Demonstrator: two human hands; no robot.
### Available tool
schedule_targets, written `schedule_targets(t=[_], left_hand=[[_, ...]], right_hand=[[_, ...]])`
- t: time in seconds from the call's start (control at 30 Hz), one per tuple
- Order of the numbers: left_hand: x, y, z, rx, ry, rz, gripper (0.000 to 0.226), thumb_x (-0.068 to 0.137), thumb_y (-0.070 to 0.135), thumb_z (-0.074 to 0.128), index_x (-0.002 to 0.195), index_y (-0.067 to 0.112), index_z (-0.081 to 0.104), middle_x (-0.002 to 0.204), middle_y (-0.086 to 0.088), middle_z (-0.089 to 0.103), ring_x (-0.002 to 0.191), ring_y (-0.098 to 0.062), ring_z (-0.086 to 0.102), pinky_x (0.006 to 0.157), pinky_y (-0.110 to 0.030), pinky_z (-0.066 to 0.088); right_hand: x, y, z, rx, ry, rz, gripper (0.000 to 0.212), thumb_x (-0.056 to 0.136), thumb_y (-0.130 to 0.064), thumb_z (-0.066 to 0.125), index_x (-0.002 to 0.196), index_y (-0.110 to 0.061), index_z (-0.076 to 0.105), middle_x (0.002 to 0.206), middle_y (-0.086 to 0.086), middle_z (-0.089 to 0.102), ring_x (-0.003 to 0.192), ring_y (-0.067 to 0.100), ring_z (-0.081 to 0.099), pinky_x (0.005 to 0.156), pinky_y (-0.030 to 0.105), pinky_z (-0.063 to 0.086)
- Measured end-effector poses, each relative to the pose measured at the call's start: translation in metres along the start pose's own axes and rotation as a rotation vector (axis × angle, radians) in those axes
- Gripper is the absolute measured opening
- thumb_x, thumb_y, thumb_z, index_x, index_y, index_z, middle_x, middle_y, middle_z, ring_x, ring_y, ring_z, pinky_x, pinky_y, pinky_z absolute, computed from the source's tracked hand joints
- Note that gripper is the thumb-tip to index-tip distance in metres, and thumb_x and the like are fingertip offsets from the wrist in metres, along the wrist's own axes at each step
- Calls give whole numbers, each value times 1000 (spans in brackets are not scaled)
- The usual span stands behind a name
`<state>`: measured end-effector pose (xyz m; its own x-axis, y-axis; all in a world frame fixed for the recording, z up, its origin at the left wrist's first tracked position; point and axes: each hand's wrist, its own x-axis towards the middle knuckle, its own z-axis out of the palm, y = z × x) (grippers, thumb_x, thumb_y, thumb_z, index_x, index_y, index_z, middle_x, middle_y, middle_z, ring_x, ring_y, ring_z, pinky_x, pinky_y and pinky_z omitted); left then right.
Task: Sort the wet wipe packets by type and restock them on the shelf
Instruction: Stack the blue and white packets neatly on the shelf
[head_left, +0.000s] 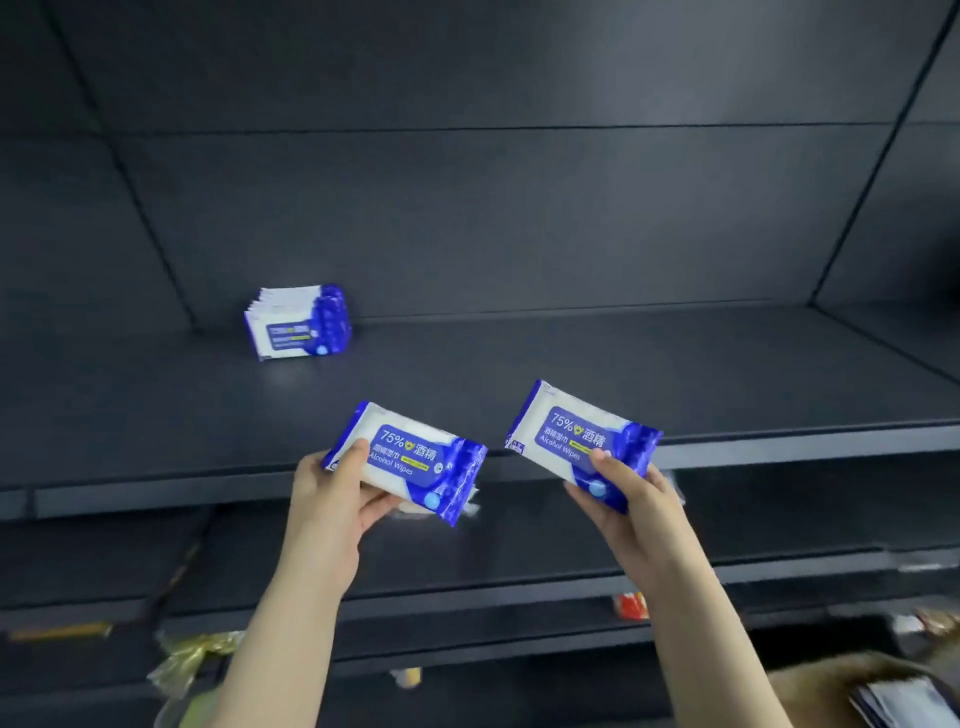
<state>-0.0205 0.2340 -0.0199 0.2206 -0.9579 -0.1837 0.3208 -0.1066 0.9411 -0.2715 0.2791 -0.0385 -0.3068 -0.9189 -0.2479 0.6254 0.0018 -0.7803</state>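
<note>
Dark grey metal shelf (597, 374) held a row of blue-and-white plastic wipe packets (298, 323) upright at its back left. Near its front edge, your left hand (332, 496) gripped one matching packet (415, 460), your right hand (631, 501) gripped another packet (574, 434).

Metal shelf (571, 364): matte dark grey.
Left flat white plastic wipe packet (410, 460): royal-blue label, white lettering, blue mottled end, pale-blue dot.
Right flat white plastic wipe packet (579, 441): same.
Stack of packets (298, 322), near back-left corner: white, blue ends.
</note>
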Motion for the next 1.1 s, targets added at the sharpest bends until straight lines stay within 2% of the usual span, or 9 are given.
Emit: schedule_targets(t=[0.17,0.3,0.37,0.47,0.53,0.67,0.87,0.97,1.1], left_hand=[[62,33,-70,92,153,48,16,92,19,66,95,12,52,105,-12,69,90,-21,69,73,-33,53],[109,41,-95,85,192,48,16,92,17,66,92,12,51,106,-13,69,85,-19,67,72,-30,52],[132,42,-100,87,195,51,17,92,14,66,102,12,52,109,-11,67,88,-19,68,73,-31,53],[167,41,-99,120,149,98,38,93,6,62,126,22,49,110,-3,67,94,-17,68,75,-31,53],[188,40,-94,175,122,115,44,94,3,59,129,27,48,107,0,68,96,-16,68,77,-32,54],[234,41,-89,283,125,177,33,95,0,54,119,23,55,109,-2,68,95,-15,68,76,-29,53],[290,51,-93,466,123,250,32,94,8,58,120,25,52,111,6,67,98,-11,66,80,-30,55],[312,57,-99,565,105,315,31,93,12,61,121,24,55,112,14,63,97,-5,63,74,-20,49],[341,64,-110,640,88,322,30,90,13,66,116,23,58,121,4,51,95,-7,61,78,-24,51]], right_hand=[[22,50,81,-91,-99,-7,20,94,-4,61,113,-4,64,109,9,75,98,20,73,81,34,61],[43,72,118,-181,-121,-5,24,92,-3,63,116,-5,63,110,8,75,101,21,72,87,37,58],[61,77,132,-190,-134,6,26,92,-3,63,118,-5,63,111,9,74,103,22,72,89,39,55],[92,78,153,-251,-185,7,27,91,-2,64,118,-6,63,111,9,74,104,23,71,89,39,54],[116,78,165,-262,-201,10,28,91,-3,64,119,-6,62,112,9,74,104,24,71,89,38,55],[163,87,188,-242,-180,33,27,91,-2,65,118,-6,63,112,10,74,101,24,72,87,38,56],[205,104,222,-165,-96,77,28,93,-3,64,120,-5,61,107,8,75,94,20,73,87,38,56],[212,113,237,-168,-97,70,27,93,-4,65,119,-9,62,108,6,75,95,18,73,88,38,56],[214,123,252,-299,-151,9,26,92,-3,65,116,-9,63,106,5,76,96,20,73,86,39,57]])
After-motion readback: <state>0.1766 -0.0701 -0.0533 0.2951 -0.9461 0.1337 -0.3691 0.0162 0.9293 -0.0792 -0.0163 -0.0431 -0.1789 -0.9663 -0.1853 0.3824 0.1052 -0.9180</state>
